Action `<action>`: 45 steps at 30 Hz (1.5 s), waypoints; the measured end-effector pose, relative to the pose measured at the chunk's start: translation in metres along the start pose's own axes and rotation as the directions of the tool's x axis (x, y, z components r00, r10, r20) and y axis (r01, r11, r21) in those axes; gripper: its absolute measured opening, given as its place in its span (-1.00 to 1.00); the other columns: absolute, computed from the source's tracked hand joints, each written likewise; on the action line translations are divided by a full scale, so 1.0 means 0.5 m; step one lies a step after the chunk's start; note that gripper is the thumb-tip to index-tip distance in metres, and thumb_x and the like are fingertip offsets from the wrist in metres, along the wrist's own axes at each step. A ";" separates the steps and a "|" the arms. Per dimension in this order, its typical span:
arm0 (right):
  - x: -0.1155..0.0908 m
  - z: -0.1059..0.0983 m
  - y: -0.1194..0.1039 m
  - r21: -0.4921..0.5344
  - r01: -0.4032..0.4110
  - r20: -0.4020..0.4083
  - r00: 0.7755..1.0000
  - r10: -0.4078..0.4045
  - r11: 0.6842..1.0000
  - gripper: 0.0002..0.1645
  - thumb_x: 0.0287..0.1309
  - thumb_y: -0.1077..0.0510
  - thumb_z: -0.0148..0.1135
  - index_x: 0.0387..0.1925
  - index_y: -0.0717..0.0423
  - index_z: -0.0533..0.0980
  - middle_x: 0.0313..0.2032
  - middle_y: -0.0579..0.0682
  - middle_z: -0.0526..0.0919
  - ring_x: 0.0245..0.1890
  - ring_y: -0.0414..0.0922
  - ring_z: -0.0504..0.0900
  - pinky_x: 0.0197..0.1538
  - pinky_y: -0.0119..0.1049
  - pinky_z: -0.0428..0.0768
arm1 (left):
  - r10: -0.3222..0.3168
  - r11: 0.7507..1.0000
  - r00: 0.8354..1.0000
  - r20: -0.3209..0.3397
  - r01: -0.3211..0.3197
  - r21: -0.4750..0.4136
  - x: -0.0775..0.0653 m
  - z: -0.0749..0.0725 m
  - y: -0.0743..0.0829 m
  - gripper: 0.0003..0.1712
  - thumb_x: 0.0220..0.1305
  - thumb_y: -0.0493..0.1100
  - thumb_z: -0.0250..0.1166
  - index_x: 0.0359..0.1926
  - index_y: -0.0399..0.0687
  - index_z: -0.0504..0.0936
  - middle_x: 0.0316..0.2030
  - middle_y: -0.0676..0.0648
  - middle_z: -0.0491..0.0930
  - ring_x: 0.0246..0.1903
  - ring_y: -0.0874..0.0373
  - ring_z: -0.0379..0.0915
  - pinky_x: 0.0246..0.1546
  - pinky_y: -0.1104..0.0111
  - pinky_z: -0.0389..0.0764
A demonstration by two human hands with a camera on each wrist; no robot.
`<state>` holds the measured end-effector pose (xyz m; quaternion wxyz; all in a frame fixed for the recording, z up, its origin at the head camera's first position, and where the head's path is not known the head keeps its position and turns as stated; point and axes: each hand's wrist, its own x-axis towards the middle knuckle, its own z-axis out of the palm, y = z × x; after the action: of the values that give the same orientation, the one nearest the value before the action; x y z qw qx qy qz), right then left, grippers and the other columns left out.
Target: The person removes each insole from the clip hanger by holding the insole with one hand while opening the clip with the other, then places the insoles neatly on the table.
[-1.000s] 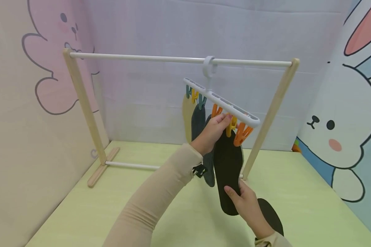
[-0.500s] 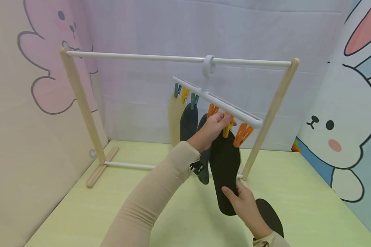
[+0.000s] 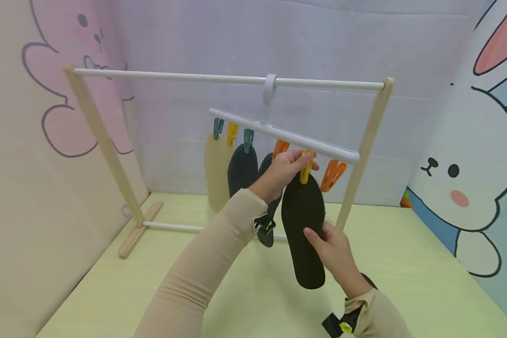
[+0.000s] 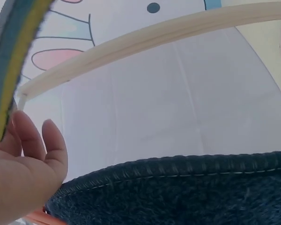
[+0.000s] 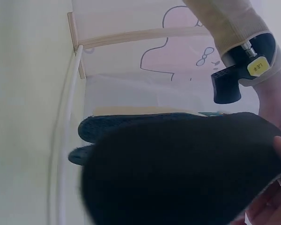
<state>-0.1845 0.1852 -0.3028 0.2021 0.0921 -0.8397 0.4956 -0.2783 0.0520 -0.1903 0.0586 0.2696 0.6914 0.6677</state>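
In the head view a black insole (image 3: 303,225) hangs lengthwise below the white clip hanger (image 3: 310,140). My left hand (image 3: 280,172) pinches the yellow clothespin (image 3: 306,170) at the insole's top end. Whether its jaws bite the insole is hard to see. Lower down, my right hand (image 3: 337,249) grips the insole's right edge, thumb on the front and fingers behind. In the left wrist view, the insole's layered edge (image 4: 14,61) rises beside my left fingers. The right wrist view shows its dark face (image 5: 178,168) up close.
An orange clothespin (image 3: 333,175) hangs right of the insole. Left of it hang two dark blue insoles (image 3: 242,166) and pale cream insoles (image 3: 215,183). The hanger hooks over the rack's top bar (image 3: 173,77). Another black insole (image 3: 369,280) lies behind my right wrist.
The hanger has swivelled and shifted left, spreading the hanging insoles in view. The rack's top has shifted left. Both hands moved left with the yellow clothespin and black insole; the right hand also rose.
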 end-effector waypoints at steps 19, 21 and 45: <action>0.063 -0.015 -0.049 0.135 -0.045 -0.064 0.996 0.054 0.990 -0.75 0.27 0.23 0.21 -0.23 0.44 0.53 -0.48 0.01 0.63 -0.48 -0.34 0.49 -0.37 -0.43 0.47 | -0.012 1.000 0.998 -0.070 0.010 -0.022 -0.011 0.021 -0.004 -0.62 0.46 -0.15 0.05 0.04 -0.39 0.57 0.05 -0.21 0.57 0.05 0.16 0.38 0.03 0.40 0.33; 0.065 -0.015 -0.051 0.138 -0.045 -0.069 0.996 0.054 0.989 -0.74 0.27 0.23 0.21 -0.21 0.44 0.54 -0.47 0.03 0.64 -0.48 -0.36 0.50 -0.37 -0.44 0.48 | -0.007 1.000 0.997 -0.082 0.005 -0.023 -0.011 0.024 -0.005 -0.64 0.45 -0.16 0.07 0.02 -0.39 0.58 0.03 -0.22 0.58 0.03 0.16 0.39 -0.02 0.42 0.34; 0.068 -0.006 -0.060 0.187 -0.064 -0.087 0.993 0.082 0.980 -0.74 0.26 0.24 0.21 -0.23 0.47 0.51 -0.50 0.01 0.64 -0.52 -0.37 0.51 -0.40 -0.46 0.48 | 0.018 0.995 0.945 -0.326 -0.049 -0.086 -0.011 0.037 -0.002 -0.71 0.37 -0.22 0.18 -0.01 -0.31 0.64 -0.16 -0.20 0.67 -0.17 0.20 0.45 -0.19 0.44 0.44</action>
<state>-0.2037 0.1744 -0.2629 0.2137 0.0559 -0.7828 0.5817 -0.2655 0.0661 -0.1946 -0.0550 0.1644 0.6551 0.7353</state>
